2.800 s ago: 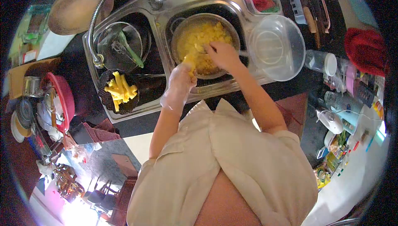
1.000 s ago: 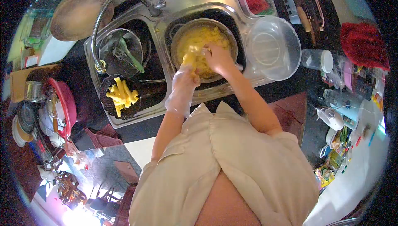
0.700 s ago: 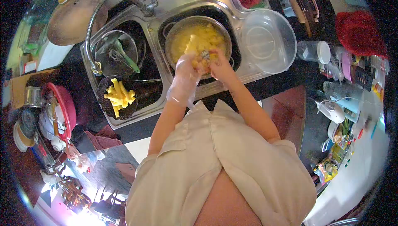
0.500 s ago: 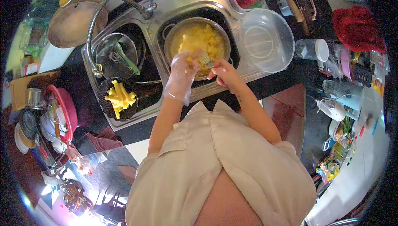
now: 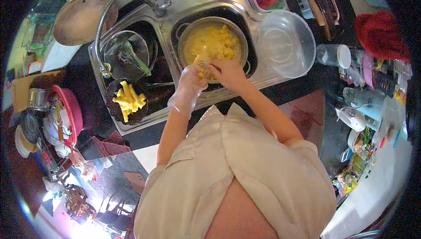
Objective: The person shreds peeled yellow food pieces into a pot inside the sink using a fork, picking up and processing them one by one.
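My left hand [image 5: 192, 80], in a clear plastic glove, is closed around a yellow food chunk [image 5: 201, 58] over the near edge of a metal pot. My right hand [image 5: 230, 74] is bare and grips a fork [image 5: 201, 64], its tines against or just beside that chunk; the handle is mostly hidden by the fingers. Crumbled yellow food [image 5: 212, 41] fills much of the pot [image 5: 244, 37], which sits in the right sink basin. What kind of food it is, I cannot tell.
A black basket [image 5: 110, 107] of yellow strips stands at the left basin's near corner. That basin holds a clear bowl and a green-handled whisk [image 5: 139, 63]. The faucet hose [image 5: 97, 33] arches above. Right of the pot is a clear plastic tub [image 5: 287, 48].
My left hand has drawn down and slightly left, toward the pot's near edge. The right hand and fork have shifted left, closer to it. The view has shifted slightly.
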The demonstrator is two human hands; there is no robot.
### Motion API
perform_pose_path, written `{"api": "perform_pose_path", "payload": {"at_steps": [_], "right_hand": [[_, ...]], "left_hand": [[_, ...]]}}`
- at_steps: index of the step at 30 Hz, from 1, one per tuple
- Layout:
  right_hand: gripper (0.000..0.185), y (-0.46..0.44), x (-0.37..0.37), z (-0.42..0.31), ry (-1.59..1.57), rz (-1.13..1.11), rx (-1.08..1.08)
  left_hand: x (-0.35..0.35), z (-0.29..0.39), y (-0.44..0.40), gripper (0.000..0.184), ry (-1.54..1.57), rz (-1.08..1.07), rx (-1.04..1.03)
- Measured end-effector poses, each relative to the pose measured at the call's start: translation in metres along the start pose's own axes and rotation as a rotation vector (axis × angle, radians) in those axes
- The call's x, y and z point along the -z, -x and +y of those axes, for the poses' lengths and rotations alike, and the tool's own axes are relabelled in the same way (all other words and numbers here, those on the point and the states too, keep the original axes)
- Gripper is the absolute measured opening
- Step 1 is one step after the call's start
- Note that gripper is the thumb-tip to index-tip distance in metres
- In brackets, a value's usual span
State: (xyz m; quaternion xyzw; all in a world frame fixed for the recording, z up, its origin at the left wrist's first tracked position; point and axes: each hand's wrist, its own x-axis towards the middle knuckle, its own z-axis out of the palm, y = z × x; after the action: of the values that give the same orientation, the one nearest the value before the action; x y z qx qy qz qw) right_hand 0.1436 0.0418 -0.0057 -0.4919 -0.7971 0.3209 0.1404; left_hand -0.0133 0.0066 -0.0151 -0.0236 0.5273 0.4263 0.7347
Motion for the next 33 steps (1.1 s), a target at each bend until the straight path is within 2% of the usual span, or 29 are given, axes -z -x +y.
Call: {"api": "perform_pose_path", "payload": {"at_steps": [2, 4, 7, 9, 11, 13, 14, 16, 17, 18, 20, 22, 24, 29, 32, 33], "right_hand": [[0.032, -0.002, -0.002, -0.003, -0.019, -0.038, -0.028], [0.031, -0.006, -0.006, -0.004, -0.038, -0.071, -0.055], [0.037, -0.013, -0.015, 0.008, 0.052, -0.132, -0.101], [0.033, -0.020, -0.018, 0.015, -0.020, 0.036, -0.124], [0.033, -0.021, -0.015, 0.023, 0.045, -0.004, -0.137], [0.034, -0.021, -0.010, 0.017, 0.120, -0.043, -0.143], [0.034, -0.011, -0.013, 0.007, 0.130, -0.064, -0.079], [0.033, -0.009, -0.016, 0.004, 0.144, -0.080, -0.007], [0.034, -0.006, -0.025, 0.011, 0.142, -0.075, -0.035], [0.034, -0.010, -0.030, 0.020, 0.147, -0.060, -0.053], [0.034, -0.004, -0.030, 0.052, 0.166, -0.089, -0.111], [0.034, -0.013, -0.024, 0.055, 0.188, -0.126, -0.141], [0.040, -0.020, -0.001, 0.026, 0.179, -0.171, -0.326], [0.043, -0.027, 0.016, 0.005, -0.059, -0.044, -0.261], [0.043, -0.028, 0.014, -0.001, -0.071, -0.130, -0.149], [0.042, -0.029, 0.010, 0.000, -0.033, -0.151, -0.158]], "left_hand": [[0.002, -0.005, 0.004, 0.012, -0.031, 0.010, 0.002], [0.000, -0.012, 0.006, 0.013, -0.167, 0.089, -0.118], [-0.004, -0.019, 0.005, 0.012, -0.016, 0.169, -0.065], [0.003, -0.022, 0.005, 0.012, -0.099, 0.118, -0.047], [0.023, -0.031, 0.002, 0.012, -0.188, 0.077, -0.026], [0.034, -0.039, -0.004, 0.010, -1.632, 0.124, -1.041], [0.038, -0.045, -0.008, 0.010, -1.628, 0.127, -1.032], [0.022, -0.030, -0.009, 0.012, -1.711, 0.231, -0.520], [0.035, -0.042, -0.021, 0.012, -1.709, 0.229, -0.513], [0.057, -0.060, -0.047, 0.012, -1.440, 0.266, -0.507], [0.055, -0.058, -0.039, 0.012, -1.176, 0.293, -0.483], [0.010, -0.010, 0.018, 0.008, -1.828, 0.309, -0.656], [0.015, -0.016, 0.015, 0.009, -1.794, 0.310, -0.592], [0.008, -0.008, 0.018, 0.015, -1.592, 0.238, -0.526], [-0.008, 0.001, 0.039, 0.017, -1.461, 0.173, -0.564], [0.002, -0.008, 0.028, 0.017, -1.630, 0.180, -0.756]]}}
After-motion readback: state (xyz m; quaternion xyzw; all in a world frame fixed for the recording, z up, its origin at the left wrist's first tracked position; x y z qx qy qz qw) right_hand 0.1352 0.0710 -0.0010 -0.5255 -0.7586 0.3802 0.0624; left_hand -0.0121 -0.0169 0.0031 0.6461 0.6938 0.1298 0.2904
